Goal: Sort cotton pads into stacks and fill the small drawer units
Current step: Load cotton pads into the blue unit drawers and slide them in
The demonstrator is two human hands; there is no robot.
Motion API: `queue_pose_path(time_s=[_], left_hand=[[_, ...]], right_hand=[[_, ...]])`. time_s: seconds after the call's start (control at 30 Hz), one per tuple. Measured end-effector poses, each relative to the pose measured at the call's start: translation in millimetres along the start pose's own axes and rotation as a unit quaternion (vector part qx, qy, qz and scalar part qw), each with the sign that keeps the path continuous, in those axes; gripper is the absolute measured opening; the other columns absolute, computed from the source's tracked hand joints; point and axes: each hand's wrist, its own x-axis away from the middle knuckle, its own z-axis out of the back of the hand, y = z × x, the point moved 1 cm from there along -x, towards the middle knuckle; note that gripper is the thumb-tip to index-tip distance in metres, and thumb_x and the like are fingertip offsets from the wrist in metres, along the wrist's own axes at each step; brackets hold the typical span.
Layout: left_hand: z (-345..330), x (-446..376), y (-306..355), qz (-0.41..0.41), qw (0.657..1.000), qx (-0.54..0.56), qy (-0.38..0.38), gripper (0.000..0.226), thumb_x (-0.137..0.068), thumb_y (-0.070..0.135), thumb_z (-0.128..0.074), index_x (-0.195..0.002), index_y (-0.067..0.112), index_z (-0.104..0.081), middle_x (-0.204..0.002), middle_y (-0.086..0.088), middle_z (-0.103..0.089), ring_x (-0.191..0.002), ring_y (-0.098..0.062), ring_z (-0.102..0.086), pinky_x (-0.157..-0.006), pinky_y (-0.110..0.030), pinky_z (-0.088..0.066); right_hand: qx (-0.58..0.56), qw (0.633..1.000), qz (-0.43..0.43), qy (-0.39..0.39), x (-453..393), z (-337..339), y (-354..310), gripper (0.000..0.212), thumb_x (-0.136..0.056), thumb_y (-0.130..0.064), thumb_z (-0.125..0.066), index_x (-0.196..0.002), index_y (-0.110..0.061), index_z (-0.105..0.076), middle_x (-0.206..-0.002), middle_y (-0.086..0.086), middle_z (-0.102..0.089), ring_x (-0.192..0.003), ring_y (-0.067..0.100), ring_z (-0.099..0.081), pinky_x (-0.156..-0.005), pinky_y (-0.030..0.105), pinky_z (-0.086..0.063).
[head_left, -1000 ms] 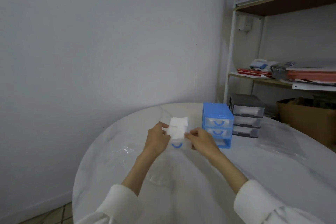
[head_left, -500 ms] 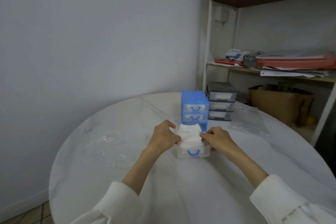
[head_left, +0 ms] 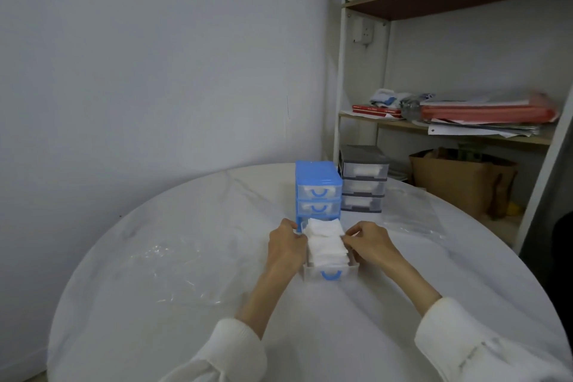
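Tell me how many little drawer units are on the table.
2: the blue drawer unit just behind the hands, and the grey drawer unit to its right, farther back. None seems hidden.

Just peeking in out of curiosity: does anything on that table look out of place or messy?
One drawer sits out on the table, leaving the blue unit's bottom slot empty. The cotton pads in it stand above its rim, with both hands holding them.
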Motion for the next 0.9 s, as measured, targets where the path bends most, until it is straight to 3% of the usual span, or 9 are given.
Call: queue_pose_path(time_s=[0.17, 0.27, 0.37, 0.5, 0.6, 0.7, 0.8, 0.9], left_hand=[[-6, -5, 1, -0.021, 0.999, 0.019, 0.035, 0.03, -0.091, 0.002, -0.048, -0.12, 0.005, -0.049, -0.1, -0.012, -0.063, -0.087, -0.024, -0.061, -0.078, -0.033, -0.052], [-7, -5, 0, -0.026, 0.998, 0.042, 0.037, 0.03, -0.089, 0.001, -0.049, -0.119, 0.005, -0.05, -0.088, -0.005, -0.06, -0.084, -0.026, -0.062, -0.077, -0.044, -0.055], [-7, -7, -1, -0.03, 0.997, 0.054, 0.044, 0.03, -0.09, 0.002, -0.05, -0.119, 0.006, -0.05, -0.089, -0.005, -0.058, -0.085, -0.027, -0.062, -0.077, -0.048, -0.055], [-8, -11, -2, -0.04, 0.997, 0.051, 0.043, 0.032, -0.09, 0.003, -0.05, -0.122, 0.005, -0.048, -0.091, -0.005, -0.057, -0.082, -0.019, -0.058, -0.075, -0.034, -0.055], [-8, -15, -3, -0.037, 0.997, 0.054, 0.044, 0.034, -0.091, 0.005, -0.051, -0.124, 0.006, -0.046, -0.09, -0.002, -0.057, -0.081, -0.016, -0.056, -0.067, -0.022, -0.049], [-10, -21, -5, -0.034, 0.998, 0.041, 0.038, 0.042, -0.094, 0.009, -0.047, -0.135, 0.01, -0.038, -0.099, -0.004, -0.057, -0.09, -0.018, -0.056, -0.08, -0.024, -0.045], [-10, -25, -4, -0.044, 0.999, 0.005, 0.016, 0.051, -0.097, 0.012, -0.04, -0.146, 0.013, -0.026, -0.135, -0.009, -0.045, -0.119, -0.022, -0.048, -0.098, -0.027, -0.036], [-11, -26, -4, -0.06, 0.998, 0.012, -0.018, 0.045, -0.099, 0.014, -0.036, -0.144, 0.018, -0.033, -0.144, -0.002, -0.042, -0.127, -0.02, -0.043, -0.096, -0.022, -0.032]], right_hand=[[0.02, 0.998, 0.053, 0.034, -10, -5, 4, 0.017, -0.083, -0.015, -0.065, -0.096, -0.005, -0.064, -0.082, 0.008, -0.065, -0.073, 0.019, -0.062, -0.072, 0.027, -0.051], [0.022, 0.997, 0.069, 0.04, -14, -6, 6, 0.018, -0.083, -0.016, -0.065, -0.098, -0.007, -0.064, -0.083, 0.007, -0.064, -0.076, 0.018, -0.062, -0.071, 0.024, -0.049], [0.021, 0.996, 0.078, 0.047, -18, -8, 7, 0.018, -0.084, -0.019, -0.065, -0.099, -0.01, -0.063, -0.091, 0.004, -0.063, -0.082, 0.016, -0.06, -0.074, 0.024, -0.048], [0.009, 0.996, 0.08, 0.046, -26, -8, 9, 0.013, -0.084, -0.018, -0.064, -0.095, -0.012, -0.06, -0.109, 0.004, -0.056, -0.094, 0.014, -0.053, -0.078, 0.022, -0.04], [-0.044, 0.996, 0.072, 0.003, -29, -6, 10, 0.016, -0.086, -0.014, -0.06, -0.1, -0.005, -0.058, -0.107, -0.001, -0.048, -0.098, 0.012, -0.045, -0.078, 0.022, -0.035], [-0.099, 0.992, 0.065, -0.04, -33, -7, 14, 0.012, -0.088, -0.015, -0.057, -0.096, -0.007, -0.055, -0.107, 0.003, -0.059, -0.098, 0.017, -0.054, -0.072, 0.018, -0.042], [-0.114, 0.989, 0.073, -0.056, -36, -10, 20, 0.013, -0.088, -0.017, -0.056, -0.098, -0.008, -0.053, -0.11, 0.002, -0.061, -0.101, 0.014, -0.056, -0.075, 0.016, -0.042], [-0.131, 0.986, 0.077, -0.072, -39, -11, 24, 0.011, -0.089, -0.016, -0.055, -0.097, -0.01, -0.051, -0.111, 0.0, -0.061, -0.102, 0.012, -0.056, -0.083, 0.025, -0.044]])
